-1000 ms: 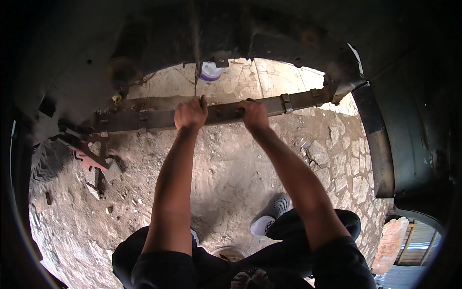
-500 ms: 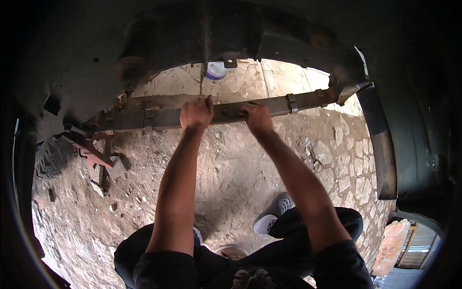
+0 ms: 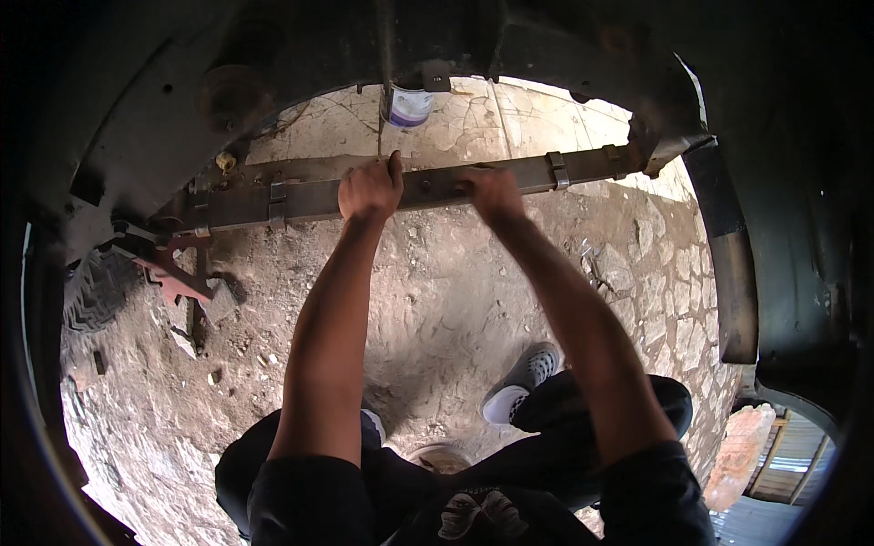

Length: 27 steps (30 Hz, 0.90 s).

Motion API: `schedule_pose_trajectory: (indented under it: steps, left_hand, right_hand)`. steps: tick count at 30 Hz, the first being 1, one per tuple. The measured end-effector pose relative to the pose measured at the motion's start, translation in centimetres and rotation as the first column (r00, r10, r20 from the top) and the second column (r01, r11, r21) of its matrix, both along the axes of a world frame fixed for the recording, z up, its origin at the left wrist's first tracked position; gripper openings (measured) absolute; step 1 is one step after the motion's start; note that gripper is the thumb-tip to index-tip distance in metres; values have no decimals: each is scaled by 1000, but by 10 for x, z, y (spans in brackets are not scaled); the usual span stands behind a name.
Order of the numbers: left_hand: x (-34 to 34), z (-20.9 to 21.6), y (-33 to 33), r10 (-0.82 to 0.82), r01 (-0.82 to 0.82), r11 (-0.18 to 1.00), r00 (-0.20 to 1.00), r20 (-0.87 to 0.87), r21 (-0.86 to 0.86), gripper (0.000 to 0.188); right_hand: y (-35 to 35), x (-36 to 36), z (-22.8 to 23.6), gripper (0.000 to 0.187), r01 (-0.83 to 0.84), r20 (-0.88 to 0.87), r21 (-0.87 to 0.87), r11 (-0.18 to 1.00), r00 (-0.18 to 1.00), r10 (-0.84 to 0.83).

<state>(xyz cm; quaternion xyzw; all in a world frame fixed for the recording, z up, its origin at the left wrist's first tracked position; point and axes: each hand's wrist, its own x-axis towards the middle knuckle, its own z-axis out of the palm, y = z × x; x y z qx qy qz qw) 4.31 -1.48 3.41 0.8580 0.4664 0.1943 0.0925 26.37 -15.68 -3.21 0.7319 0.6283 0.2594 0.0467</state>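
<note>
A long dark leaf spring [image 3: 309, 202] with metal clips around it runs across beneath the vehicle's dark body, its right end higher in the picture. My left hand [image 3: 370, 188] is closed over its middle, with the thumb pointing up. To the right of it, my right hand [image 3: 496, 195] is also closed on the spring, its fingers curled at the upper edge and partly hidden. A small round hole or bolt [image 3: 425, 185] shows on the spring between the hands.
Dark bodywork [image 3: 319, 41] arches overhead. At the left are a reddish metal stand [image 3: 182, 280], a stone block [image 3: 221, 302] and a tyre [image 3: 96, 291]. A white and purple bucket [image 3: 410, 107] stands beyond the spring. My shoe [image 3: 533, 366] rests on rough, stony ground.
The whole view has shifted slightly, so the spring, bucket and ground sit higher in the picture. Both hands keep about the same places on the spring.
</note>
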Motion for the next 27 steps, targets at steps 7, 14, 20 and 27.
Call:
schedule_pose_trajectory:
  steps: [7,14,20,27]
  left_hand:
    - [-3,-18,7,10,-10,1000,1000,12,20,69]
    - [-2,-13,6,14,-14,999,1000,9,32,61]
    - [-15,-22,11,29,-31,999,999,43,43,60]
    - [-8,-11,7,63,-63,998,997,-39,-8,63]
  right_hand:
    - [-29,43,61,13,279,-347,-11,960,900,-265]
    - [8,-32,66,23,149,-622,-122,981,759,-193]
    - [-32,32,101,21,276,-528,-148,950,790,-312]
    - [16,-62,63,17,160,-755,20,987,649,-90]
